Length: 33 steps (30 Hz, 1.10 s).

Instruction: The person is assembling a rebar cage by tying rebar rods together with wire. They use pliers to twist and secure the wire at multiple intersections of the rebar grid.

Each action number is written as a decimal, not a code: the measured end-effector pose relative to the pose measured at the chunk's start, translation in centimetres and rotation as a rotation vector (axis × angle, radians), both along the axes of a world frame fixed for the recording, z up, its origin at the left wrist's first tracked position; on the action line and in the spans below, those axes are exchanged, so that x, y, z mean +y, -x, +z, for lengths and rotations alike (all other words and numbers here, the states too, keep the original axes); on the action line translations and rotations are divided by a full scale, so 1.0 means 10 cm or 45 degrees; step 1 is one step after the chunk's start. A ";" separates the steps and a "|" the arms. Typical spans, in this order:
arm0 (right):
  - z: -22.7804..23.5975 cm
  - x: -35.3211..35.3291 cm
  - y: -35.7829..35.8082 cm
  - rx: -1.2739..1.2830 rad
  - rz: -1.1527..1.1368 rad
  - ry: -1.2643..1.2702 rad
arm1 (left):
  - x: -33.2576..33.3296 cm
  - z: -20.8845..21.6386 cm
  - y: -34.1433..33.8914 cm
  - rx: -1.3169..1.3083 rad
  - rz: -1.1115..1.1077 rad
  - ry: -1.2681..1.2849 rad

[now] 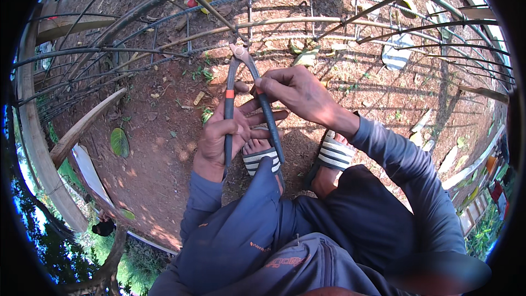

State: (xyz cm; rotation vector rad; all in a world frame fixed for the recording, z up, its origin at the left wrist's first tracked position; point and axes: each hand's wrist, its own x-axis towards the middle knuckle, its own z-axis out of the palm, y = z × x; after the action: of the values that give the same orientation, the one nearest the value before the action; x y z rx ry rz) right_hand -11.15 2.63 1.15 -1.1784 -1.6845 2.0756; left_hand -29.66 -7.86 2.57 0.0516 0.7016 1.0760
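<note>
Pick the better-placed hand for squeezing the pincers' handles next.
Likely the left hand, against the left handle and reaching past the right handle. The right hand pinches higher, nearer the jaws.

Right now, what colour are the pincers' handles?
The handles are dark grey with orange bands; see head view.

Outdoor worksite — rebar, bare soil

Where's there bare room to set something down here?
The bare soil between the green leaf and the left hand looks roomiest. Another patch, striped with shadow, lies between the right sleeve and the bars ahead. It is crowded among those crossing bars and around the pincers, beside the right hand.
</note>
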 end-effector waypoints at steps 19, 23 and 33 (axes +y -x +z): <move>-0.03 -0.02 0.02 0.146 -0.113 0.348 | -0.03 -0.13 -0.01 -0.016 0.046 -0.083; 0.05 0.03 0.03 0.110 -0.095 0.297 | 0.03 -0.10 -0.02 0.019 0.019 -0.105; -0.08 -0.01 0.06 0.057 -0.093 0.089 | -0.01 -0.18 -0.13 0.015 0.083 0.004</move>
State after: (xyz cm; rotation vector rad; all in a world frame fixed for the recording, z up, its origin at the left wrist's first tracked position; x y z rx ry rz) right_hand -11.77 2.51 0.37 -1.1865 -1.5376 2.1158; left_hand -28.33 -7.96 0.82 0.0327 0.7193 1.1376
